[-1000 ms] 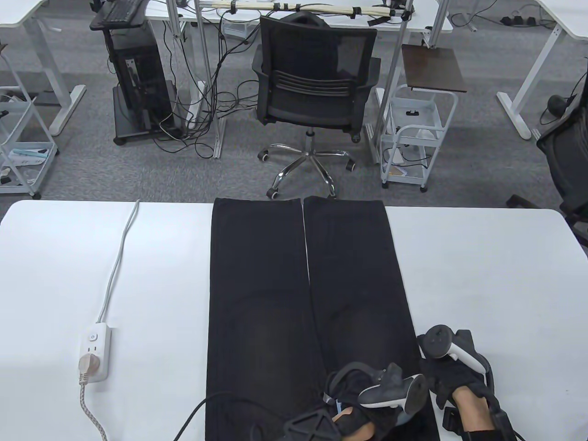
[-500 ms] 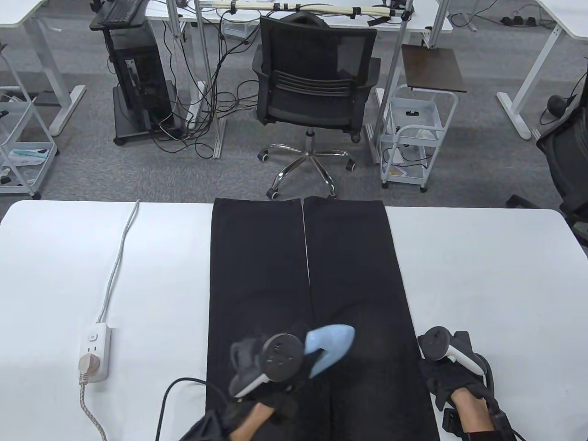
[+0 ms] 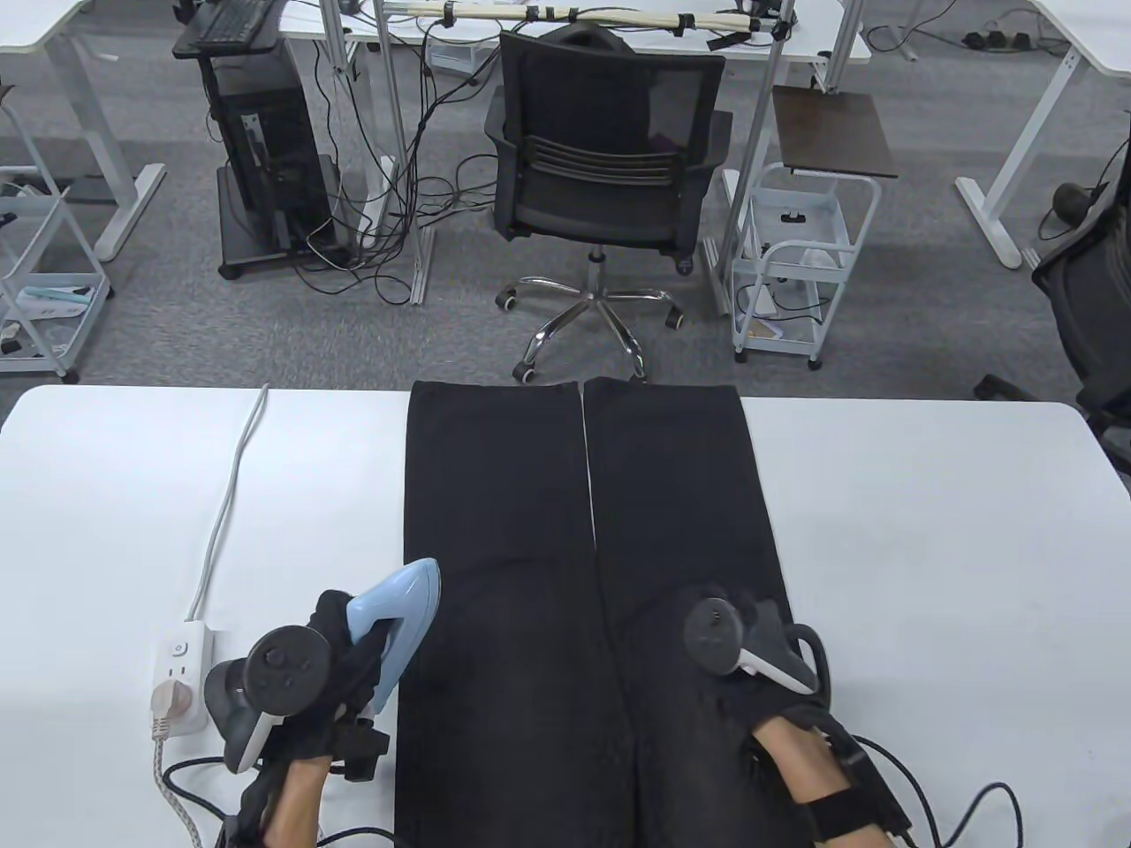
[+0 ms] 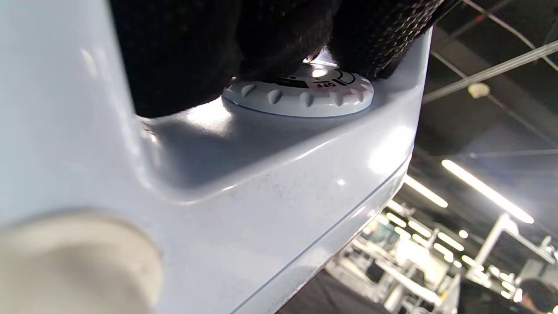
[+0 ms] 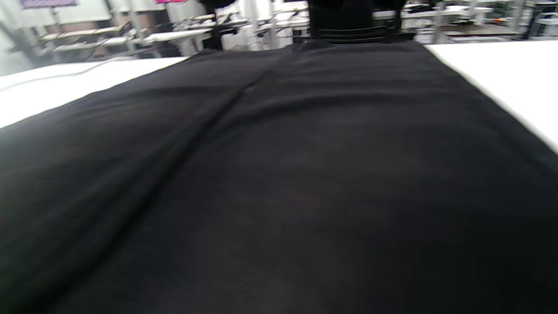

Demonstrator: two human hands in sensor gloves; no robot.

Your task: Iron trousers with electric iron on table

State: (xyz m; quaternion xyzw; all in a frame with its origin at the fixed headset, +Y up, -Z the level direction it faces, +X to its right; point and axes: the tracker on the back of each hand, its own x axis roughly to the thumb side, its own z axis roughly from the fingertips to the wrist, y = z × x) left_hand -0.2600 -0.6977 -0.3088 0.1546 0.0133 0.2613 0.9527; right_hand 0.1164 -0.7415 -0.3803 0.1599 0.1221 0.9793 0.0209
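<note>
- Both hands are working: left hand (image 3: 340, 658) is gripping the iron (image 3: 398, 618) at the trousers' (image 3: 565, 548) left edge.
- Right hand (image 3: 751, 645) is resting on the right leg, fingers hidden; it should be holding cloth flat.

An office or lab workroom. Grey carpet (image 3: 159, 344) covers the floor, and a black mesh swivel chair (image 3: 610, 168) stands beyond the white bench (image 3: 928, 530). White height-adjustable desks (image 3: 1051, 53) line the room, with a computer tower on a rolling stand (image 3: 265, 159), tangled cables (image 3: 424, 194) and white wire trolleys (image 3: 795, 265). The left wrist view shows long ceiling strip lights (image 4: 486, 192).
</note>
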